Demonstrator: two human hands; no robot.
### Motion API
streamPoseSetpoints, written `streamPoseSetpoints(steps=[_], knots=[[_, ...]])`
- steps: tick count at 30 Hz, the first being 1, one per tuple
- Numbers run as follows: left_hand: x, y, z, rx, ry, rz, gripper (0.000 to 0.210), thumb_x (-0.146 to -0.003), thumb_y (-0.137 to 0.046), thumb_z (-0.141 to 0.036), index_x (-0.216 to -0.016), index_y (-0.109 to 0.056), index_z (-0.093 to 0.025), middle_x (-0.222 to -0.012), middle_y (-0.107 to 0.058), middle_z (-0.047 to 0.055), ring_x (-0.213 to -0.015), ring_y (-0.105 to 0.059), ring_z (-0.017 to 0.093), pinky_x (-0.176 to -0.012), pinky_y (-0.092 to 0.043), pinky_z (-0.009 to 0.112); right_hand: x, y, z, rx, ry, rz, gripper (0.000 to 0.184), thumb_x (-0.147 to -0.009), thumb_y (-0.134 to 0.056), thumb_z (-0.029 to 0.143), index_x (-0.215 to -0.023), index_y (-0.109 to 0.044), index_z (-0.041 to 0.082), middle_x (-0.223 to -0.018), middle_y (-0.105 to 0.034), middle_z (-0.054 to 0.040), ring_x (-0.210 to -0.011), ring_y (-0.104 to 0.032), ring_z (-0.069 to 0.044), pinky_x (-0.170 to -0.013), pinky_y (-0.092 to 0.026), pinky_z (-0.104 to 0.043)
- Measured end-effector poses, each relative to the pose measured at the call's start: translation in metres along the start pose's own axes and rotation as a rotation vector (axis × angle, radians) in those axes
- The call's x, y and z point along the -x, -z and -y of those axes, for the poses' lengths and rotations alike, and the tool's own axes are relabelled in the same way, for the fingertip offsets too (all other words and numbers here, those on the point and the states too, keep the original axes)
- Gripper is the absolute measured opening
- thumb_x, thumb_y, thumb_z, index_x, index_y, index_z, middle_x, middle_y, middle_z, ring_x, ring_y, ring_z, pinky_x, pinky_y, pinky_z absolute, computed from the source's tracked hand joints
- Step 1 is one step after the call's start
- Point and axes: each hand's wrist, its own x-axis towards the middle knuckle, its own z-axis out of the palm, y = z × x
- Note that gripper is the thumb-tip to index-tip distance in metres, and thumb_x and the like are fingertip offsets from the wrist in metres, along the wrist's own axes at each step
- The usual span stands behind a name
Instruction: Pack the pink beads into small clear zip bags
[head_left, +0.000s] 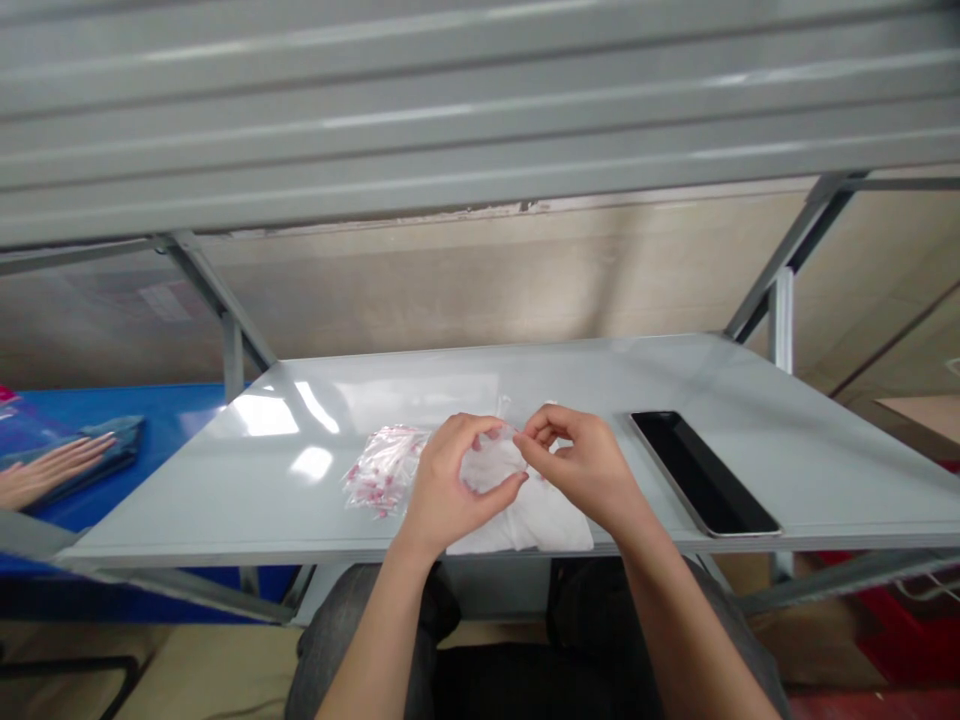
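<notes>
Above the front middle of the grey table [570,385], my left hand [448,488] curves its thumb and fingers around a small clear plastic bag [508,434]. The bag is see-through, so its outline is hard to make out. My right hand [583,462] is closed in a pinch at the bag's right edge. Beneath both hands lies a soft white, thin-looking sheet or bag [525,522], reaching the table's front edge. Just left of my left hand sits a pile of small clear plastic packets with red marks [380,474].
A dark-screened tablet or large phone [703,474] lies right of my hands. A ridged grey metal panel [480,110] hangs overhead, held by slanted struts. At far left, another person's hand [56,468] rests on folded dark cloth on a blue table [176,410].
</notes>
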Motion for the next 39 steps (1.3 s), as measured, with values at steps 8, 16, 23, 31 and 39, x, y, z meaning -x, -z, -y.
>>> streamPoseSetpoints(steps=[8, 16, 23, 31, 39], knots=[[0.000, 0.002, 0.006, 0.105, 0.074, 0.068, 0.034, -0.072, -0.071, -0.022, -0.103, -0.058, -0.021, -0.098, -0.067, 0.004, -0.086, -0.060, 0.019, -0.075, -0.047, 0.031, 0.002, -0.003, 0.002, -0.009, 0.027, 0.005, 0.004, -0.065, -0.054, 0.021, -0.061, -0.053, 0.020, -0.056, -0.056, 0.0013, -0.055, -0.055, -0.013, -0.052, -0.041, -0.024], [-0.003, 0.005, 0.017, 0.055, 0.123, 0.149, 0.035, -0.072, -0.072, -0.025, -0.105, -0.059, -0.021, -0.099, -0.068, 0.004, -0.084, -0.061, 0.019, -0.072, -0.047, 0.030, -0.010, -0.001, -0.021, -0.295, -0.239, -0.240, 0.026, -0.070, -0.059, 0.043, -0.065, -0.062, 0.018, -0.064, -0.065, -0.0067, -0.061, -0.060, -0.018, -0.054, -0.049, -0.029], [-0.013, -0.005, 0.035, -0.138, 0.150, 0.378, 0.034, -0.069, -0.075, -0.030, -0.100, -0.062, -0.020, -0.097, -0.068, 0.005, -0.088, -0.063, 0.023, -0.080, -0.049, 0.037, -0.015, -0.024, -0.066, -0.436, -0.286, -0.420, 0.021, -0.069, -0.060, 0.039, -0.073, -0.063, 0.018, -0.081, -0.069, -0.0085, -0.081, -0.064, -0.022, -0.073, -0.051, -0.034], [-0.016, -0.009, 0.042, -0.252, 0.134, 0.462, 0.038, -0.067, -0.076, -0.035, -0.100, -0.066, -0.020, -0.094, -0.069, 0.006, -0.087, -0.064, 0.025, -0.078, -0.050, 0.038, -0.008, -0.039, -0.075, -0.389, -0.256, -0.436, 0.020, -0.074, -0.056, 0.037, -0.075, -0.063, 0.018, -0.084, -0.067, -0.0086, -0.080, -0.061, -0.021, -0.065, -0.048, -0.030], [-0.020, -0.009, 0.038, -0.385, 0.146, 0.547, 0.042, -0.069, -0.073, -0.041, -0.105, -0.066, -0.020, -0.095, -0.068, 0.006, -0.091, -0.063, 0.026, -0.082, -0.050, 0.038, -0.011, -0.043, -0.079, -0.325, -0.192, -0.458, 0.027, -0.077, -0.052, 0.040, -0.075, -0.065, 0.017, -0.081, -0.069, -0.0086, -0.076, -0.062, -0.022, -0.071, -0.048, -0.034]])
